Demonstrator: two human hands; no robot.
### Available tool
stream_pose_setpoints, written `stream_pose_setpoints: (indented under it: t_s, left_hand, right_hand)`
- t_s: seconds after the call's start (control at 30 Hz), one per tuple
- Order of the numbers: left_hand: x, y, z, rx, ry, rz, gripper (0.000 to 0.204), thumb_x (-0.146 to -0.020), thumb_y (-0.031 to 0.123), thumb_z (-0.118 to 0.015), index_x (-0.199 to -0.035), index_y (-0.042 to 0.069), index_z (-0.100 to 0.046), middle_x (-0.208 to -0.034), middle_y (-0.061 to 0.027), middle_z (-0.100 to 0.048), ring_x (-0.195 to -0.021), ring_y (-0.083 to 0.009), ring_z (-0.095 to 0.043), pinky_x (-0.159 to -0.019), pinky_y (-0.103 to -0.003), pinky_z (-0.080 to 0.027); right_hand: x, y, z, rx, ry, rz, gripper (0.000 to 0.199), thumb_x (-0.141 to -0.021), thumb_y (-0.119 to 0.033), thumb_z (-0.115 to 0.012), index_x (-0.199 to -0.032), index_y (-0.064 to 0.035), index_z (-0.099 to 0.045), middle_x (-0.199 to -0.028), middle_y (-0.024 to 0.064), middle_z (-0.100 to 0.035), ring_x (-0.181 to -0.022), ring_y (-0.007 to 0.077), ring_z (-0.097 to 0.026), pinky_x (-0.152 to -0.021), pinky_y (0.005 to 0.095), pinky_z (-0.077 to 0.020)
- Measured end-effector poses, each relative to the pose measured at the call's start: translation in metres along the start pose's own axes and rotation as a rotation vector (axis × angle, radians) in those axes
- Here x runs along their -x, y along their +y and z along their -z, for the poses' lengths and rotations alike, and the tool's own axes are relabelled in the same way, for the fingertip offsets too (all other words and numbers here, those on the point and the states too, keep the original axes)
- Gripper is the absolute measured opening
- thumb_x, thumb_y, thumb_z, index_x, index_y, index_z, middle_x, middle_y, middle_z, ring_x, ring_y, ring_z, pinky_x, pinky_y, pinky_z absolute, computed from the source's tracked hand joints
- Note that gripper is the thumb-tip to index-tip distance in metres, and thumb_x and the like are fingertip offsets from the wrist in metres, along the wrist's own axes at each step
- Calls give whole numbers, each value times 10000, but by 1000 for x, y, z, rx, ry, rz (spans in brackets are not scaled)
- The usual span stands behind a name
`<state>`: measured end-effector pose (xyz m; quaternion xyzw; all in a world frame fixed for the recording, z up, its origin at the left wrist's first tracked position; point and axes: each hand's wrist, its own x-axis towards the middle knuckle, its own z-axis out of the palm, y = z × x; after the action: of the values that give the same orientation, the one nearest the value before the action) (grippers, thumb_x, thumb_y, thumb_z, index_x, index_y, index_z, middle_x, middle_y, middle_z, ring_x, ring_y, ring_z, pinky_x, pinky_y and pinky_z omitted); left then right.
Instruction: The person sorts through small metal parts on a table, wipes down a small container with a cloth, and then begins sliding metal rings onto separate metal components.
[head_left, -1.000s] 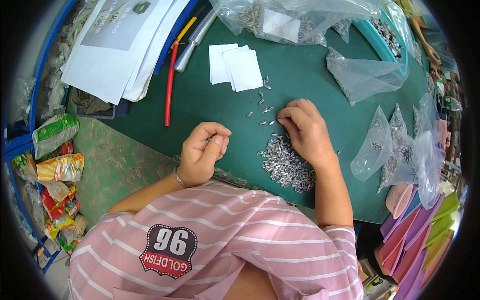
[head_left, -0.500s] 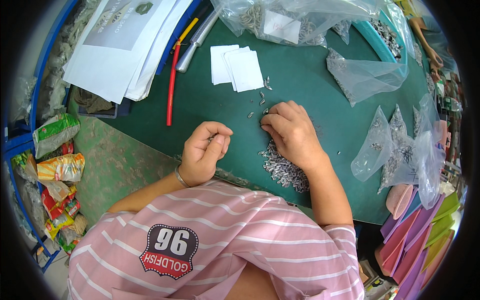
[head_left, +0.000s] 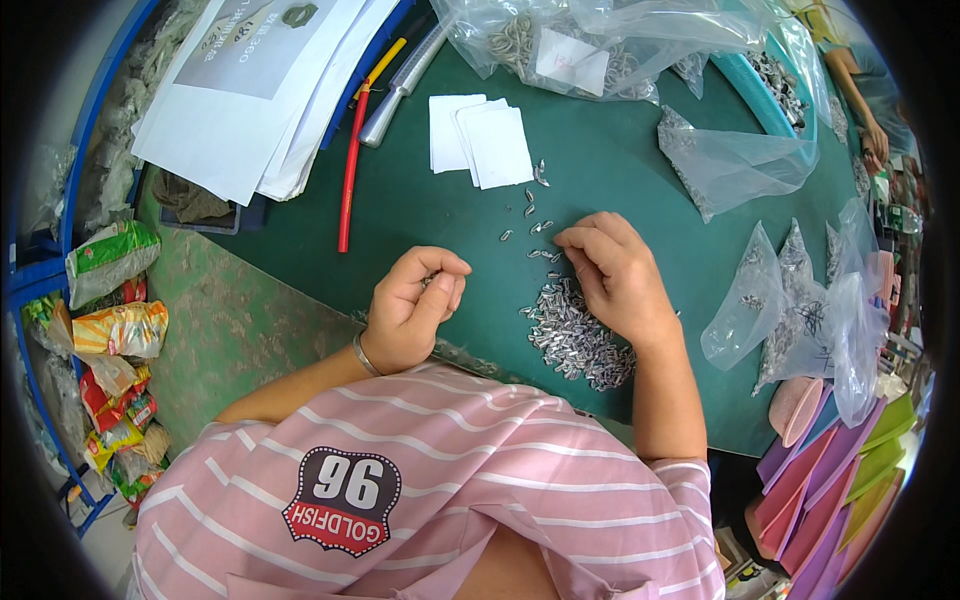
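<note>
My left hand point(head_left: 412, 310) is curled closed above the table's near side. Small silvery metal pieces show between its fingers and thumb. My right hand point(head_left: 622, 280) is bent over the table, its fingertips drawn together; whether a piece is between them is hidden. Just left of those fingertips lie several loose metal pieces point(head_left: 541, 254). A dense pile of the same small metal pieces point(head_left: 575, 338) spreads below the right hand, partly under it. More single pieces point(head_left: 541, 173) trail up toward some white paper cards point(head_left: 500, 147).
The green table point(head_left: 420, 210) carries a red-and-yellow pen point(head_left: 350, 170), a silver-handled tool point(head_left: 400, 85) and paper sheets point(head_left: 215, 130). Clear bags of metal parts point(head_left: 740, 165) and a turquoise tray point(head_left: 755, 85) stand right. Colored bins point(head_left: 820, 470) are lower right. Another person's arm point(head_left: 862, 105) shows far right.
My right hand has moved right, away from the loose pieces, uncovering several of them and more of the pile. The left hand keeps its curled hold; the view has shifted slightly.
</note>
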<state>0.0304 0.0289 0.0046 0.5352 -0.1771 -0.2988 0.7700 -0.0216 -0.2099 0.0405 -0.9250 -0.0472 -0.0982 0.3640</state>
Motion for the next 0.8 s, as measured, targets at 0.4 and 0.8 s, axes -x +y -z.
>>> stream_pose_setpoints:
  t_s: [0.4, 0.8]
  left_hand:
    - [0, 1, -1, -12, 1, -4, 141, -980, 46, -402, -1080, 35, -501, -732, -29, -478, -561, -45, -337, -481, -190, -297]
    - [0, 1, -1, -3, 6, 1, 136, -980, 48, -408, -1079, 34, -501, -731, -27, -480, -562, -43, -340, -483, -187, -301]
  right_hand:
    - [2, -3, -9, -12, -55, 34, 129, -694, 23, -657, -797, -42, -615, -815, 75, -559, -760, 271, -541, -696, 359, -436]
    - [-3, -1, -1, -23, -61, 59, 171, -718, 47, -638, -873, -26, -637, -857, 106, -570, -785, 299, -550, -690, 375, -453]
